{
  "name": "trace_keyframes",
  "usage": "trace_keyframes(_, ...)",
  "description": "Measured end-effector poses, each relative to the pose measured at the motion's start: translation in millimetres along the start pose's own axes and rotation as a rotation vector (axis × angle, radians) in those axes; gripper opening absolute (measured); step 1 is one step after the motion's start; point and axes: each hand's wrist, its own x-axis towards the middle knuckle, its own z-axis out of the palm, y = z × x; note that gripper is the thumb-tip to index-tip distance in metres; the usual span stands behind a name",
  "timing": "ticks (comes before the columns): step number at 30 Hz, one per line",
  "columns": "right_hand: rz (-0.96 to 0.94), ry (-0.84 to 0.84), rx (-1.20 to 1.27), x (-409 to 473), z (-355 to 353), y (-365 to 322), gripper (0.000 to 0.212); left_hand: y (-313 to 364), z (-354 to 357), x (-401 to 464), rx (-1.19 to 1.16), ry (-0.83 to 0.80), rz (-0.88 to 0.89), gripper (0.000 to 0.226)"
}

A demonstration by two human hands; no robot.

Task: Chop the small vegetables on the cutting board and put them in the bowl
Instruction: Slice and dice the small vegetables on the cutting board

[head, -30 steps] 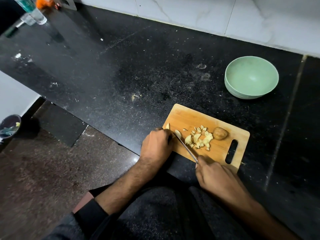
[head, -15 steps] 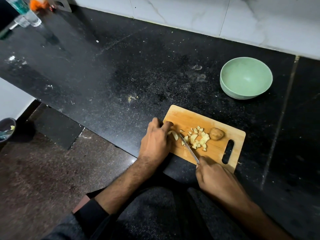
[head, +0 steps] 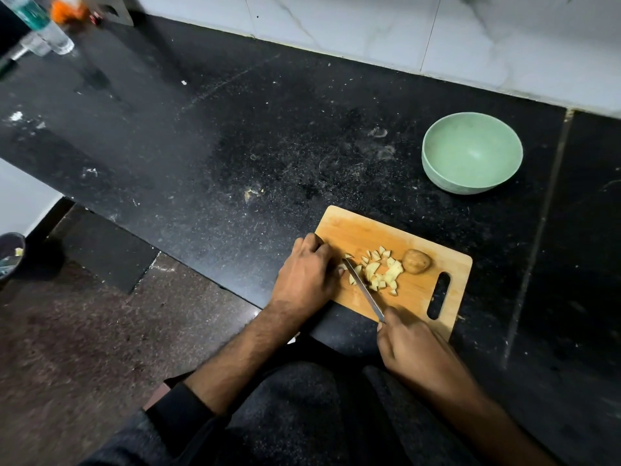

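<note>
- Two hands are seen at the wooden cutting board: the right hand is curled around a knife handle, which is hidden inside the fist; the blade runs toward 11 o'clock across the board.
- The left hand is set at the board's 9 o'clock edge, fingers bent down onto a pale piece just beside the blade tip; whether that piece is pinched cannot be told.
- A heap of chopped pieces lies just at 3 o'clock of the blade, touching it in places.
- One uncut small vegetable, brown-skinned, rests at 3 o'clock of the heap, touching it, near the board's handle slot.
- A green bowl stands on the black counter at 1 o'clock of the board, well apart from it.
- Bare counter lies between board and bowl.
- The board's 6 o'clock corner overhangs the counter edge slightly.
- A plastic bottle stands far off at 10 o'clock, near the tiled wall.
</note>
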Motion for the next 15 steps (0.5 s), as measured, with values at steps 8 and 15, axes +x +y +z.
trace_keyframes(8, 0.025, -0.019, -0.009, 10, 3, -13, 0.028, 5, 3, -11, -0.073, 0.074, -0.054, 0.024)
trace_keyframes(15, 0.13, -0.101, -0.063, 6, 4, -15, 0.033, 7, 1, -14, -0.071, 0.078, -0.078, 0.024)
